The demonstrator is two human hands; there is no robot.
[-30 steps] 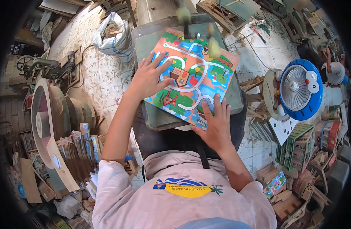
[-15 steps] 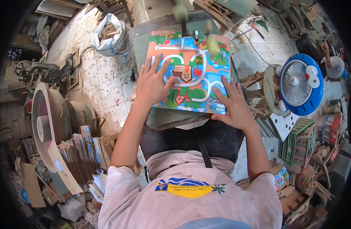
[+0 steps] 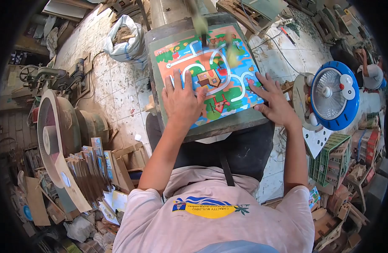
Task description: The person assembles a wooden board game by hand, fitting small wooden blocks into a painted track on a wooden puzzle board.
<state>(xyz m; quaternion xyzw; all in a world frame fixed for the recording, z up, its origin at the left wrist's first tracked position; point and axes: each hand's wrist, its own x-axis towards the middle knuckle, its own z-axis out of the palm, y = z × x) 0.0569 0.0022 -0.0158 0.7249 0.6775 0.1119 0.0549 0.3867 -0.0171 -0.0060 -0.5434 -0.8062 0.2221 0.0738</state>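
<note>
A colourful printed board (image 3: pixel 194 63) with white curved tracks and a house picture lies tilted on a dark square work table (image 3: pixel 160 40). My left hand (image 3: pixel 180 101) rests flat on the board's left part, fingers spread. On the right edge of the board lies my right hand (image 3: pixel 278 103), its fingers apart and its thumb near the lower right corner. A blurred thin dark machine part (image 3: pixel 203 40) comes down onto the far part of the board, with blurred greenish shapes beside it.
A white sack (image 3: pixel 125 40) stands on the tiled floor beyond the table at left. At right is a blue fan (image 3: pixel 334 95), with a green crate (image 3: pixel 329 158) below. Stacked boards (image 3: pixel 90 168) and a large round machine (image 3: pixel 55 130) are at left. A person (image 3: pixel 371 74) sits far right.
The board has turned counterclockwise on the table, its right side now farther away. My left hand has moved right and slightly nearer to me, and my right hand has moved right and slightly away.
</note>
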